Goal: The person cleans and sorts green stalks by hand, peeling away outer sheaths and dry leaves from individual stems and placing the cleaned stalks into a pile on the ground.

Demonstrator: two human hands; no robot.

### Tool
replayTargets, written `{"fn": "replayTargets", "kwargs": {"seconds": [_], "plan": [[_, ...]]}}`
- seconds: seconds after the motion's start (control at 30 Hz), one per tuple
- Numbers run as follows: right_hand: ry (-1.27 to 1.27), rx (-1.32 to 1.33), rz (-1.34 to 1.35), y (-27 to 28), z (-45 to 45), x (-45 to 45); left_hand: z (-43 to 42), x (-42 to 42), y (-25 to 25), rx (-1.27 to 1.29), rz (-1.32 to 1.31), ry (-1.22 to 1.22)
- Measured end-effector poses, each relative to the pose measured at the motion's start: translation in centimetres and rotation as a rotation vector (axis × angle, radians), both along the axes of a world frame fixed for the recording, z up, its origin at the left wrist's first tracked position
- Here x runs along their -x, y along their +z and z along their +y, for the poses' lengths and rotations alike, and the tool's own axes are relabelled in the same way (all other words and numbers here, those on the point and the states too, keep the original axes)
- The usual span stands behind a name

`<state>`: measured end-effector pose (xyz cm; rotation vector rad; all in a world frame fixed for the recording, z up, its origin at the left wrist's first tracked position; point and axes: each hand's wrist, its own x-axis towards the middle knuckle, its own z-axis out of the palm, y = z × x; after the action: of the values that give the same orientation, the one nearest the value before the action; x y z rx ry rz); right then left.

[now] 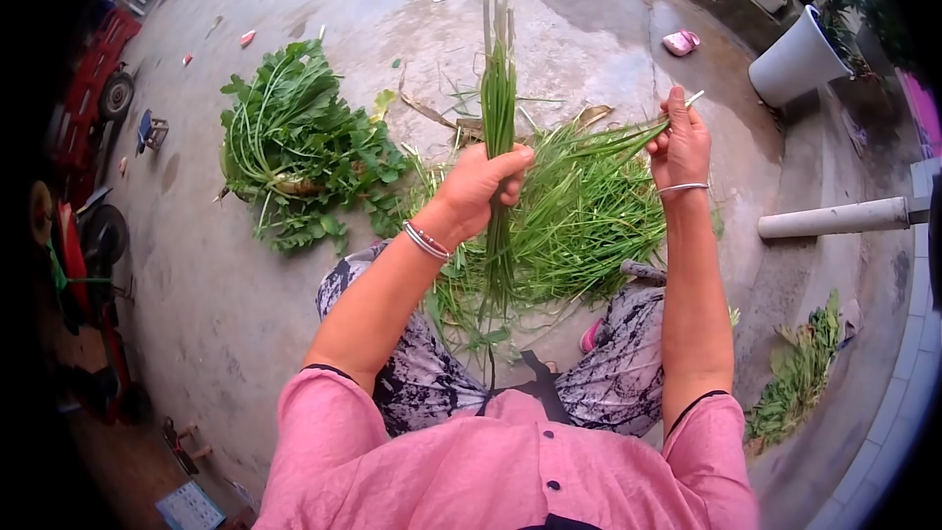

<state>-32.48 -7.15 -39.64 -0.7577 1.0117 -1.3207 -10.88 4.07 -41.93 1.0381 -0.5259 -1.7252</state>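
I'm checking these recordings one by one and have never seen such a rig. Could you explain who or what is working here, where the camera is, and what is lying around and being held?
There is no robot here: a person works with two bare hands. The single picture comes from a camera worn on the head, looking forward and down, so the pink shirt and patterned trousers are the wearer's own.

The left hand is closed around a bundle of green stalks. The right hand pinches a few long green leaves near their pale end.

On the ground in front lies a loose green pile, with a broad-leaved heap to its left.
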Motion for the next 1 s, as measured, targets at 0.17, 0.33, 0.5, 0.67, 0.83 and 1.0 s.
{"fn": "replayTargets", "kwargs": {"seconds": [0.17,0.33,0.5,0.67,0.83,1.0], "plan": [[-0.065,0.03,-0.076,0.2,-1.0,2.4,0.0,-0.8,0.0,0.05,-0.005,0.053],[-0.131,0.02,-0.124,0.3,-1.4,4.0,0.1,-1.5,0.3,0.055,0.048,0.019],[-0.123,0.059,-0.113,0.3,-1.2,3.7,0.6,0.0,0.9,0.064,0.001,-0.133],[-0.102,0.058,-0.073,-0.1,-1.0,2.5,1.3,1.9,1.0,0.111,0.032,-0.182],[-0.085,0.077,-0.039,-0.2,-0.7,1.0,1.3,2.6,0.8,0.094,-0.076,-0.241],[-0.073,0.075,-0.009,0.1,-0.3,-0.3,1.4,3.2,1.1,0.07,-0.194,-0.211]]}}
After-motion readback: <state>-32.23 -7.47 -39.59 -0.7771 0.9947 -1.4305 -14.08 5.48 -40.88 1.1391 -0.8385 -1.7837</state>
